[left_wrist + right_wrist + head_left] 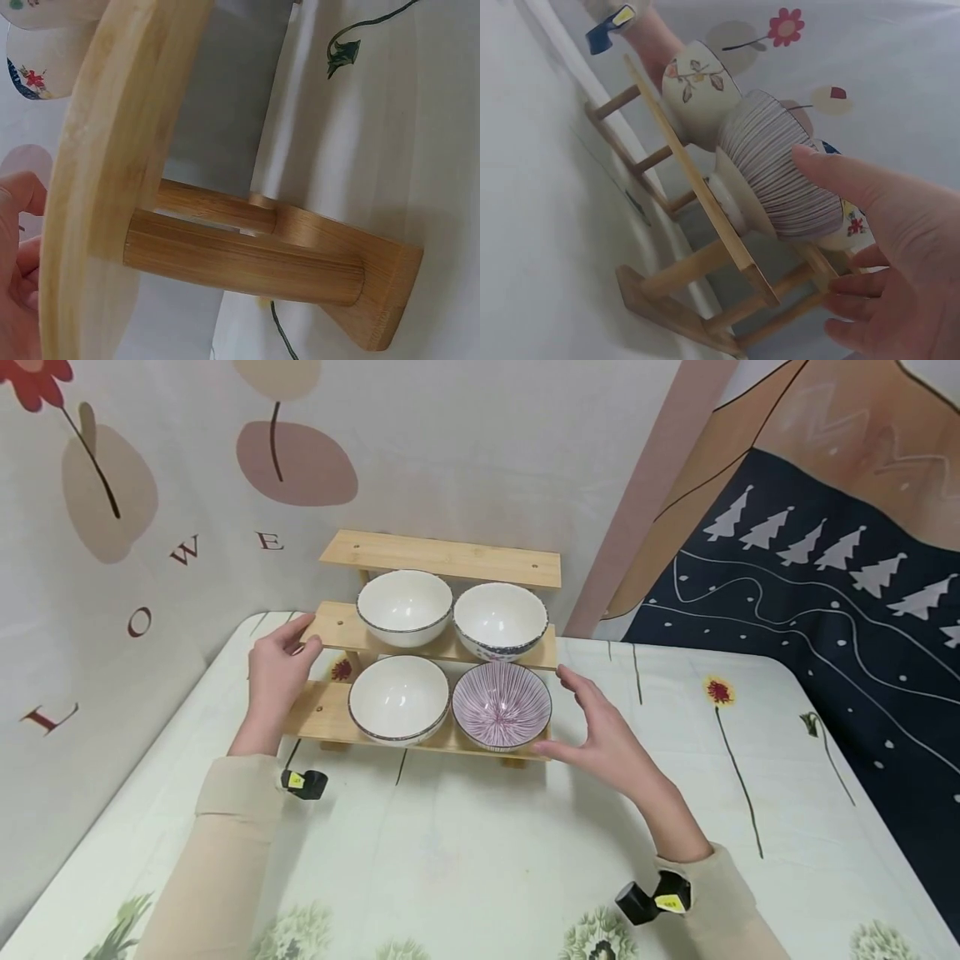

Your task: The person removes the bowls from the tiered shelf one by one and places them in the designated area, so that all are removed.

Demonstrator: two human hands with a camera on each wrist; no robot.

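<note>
A: Where is the rack?

B: The wooden rack stands on the counter, side on to the person, bowls aboard.

A: And the hands?

B: The left hand looks to have thumb and fingers about the left end of the middle board. The right hand is at the right side, thumb and fingers spread apart (whether a fingertip touches the wood, I can't tell).

A: How would you steady it well?

B: I'd bear evenly on both ends, keep the boards level and move slowly; the bowls seem loose and could slide. I'd mind the right thumb, near the purple-striped bowl.

A: Now count.

B: One rack, three boards, four bowls. Two sit on the middle board: the far left bowl and the far right bowl, both white inside. Two sit on the near board: the near left bowl, also white inside, and the striped one to its right.
</note>
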